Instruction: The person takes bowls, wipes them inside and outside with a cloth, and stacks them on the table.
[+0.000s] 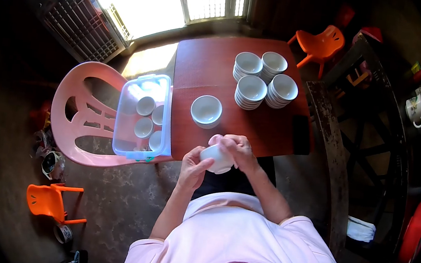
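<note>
White bowl, head view: the left grip clasps its side, the right grip curls at its rim, by the bench's near edge. Beyond the grips stands a short stack; further right, four taller stacks, red top between. Leftward, a plastic box overlaps the bench's edge.

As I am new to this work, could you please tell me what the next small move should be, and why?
I would probably turn the held bowl slightly in the left hand, since the right hand holds something pinkish, perhaps a cloth, at one part of its rim.
</note>
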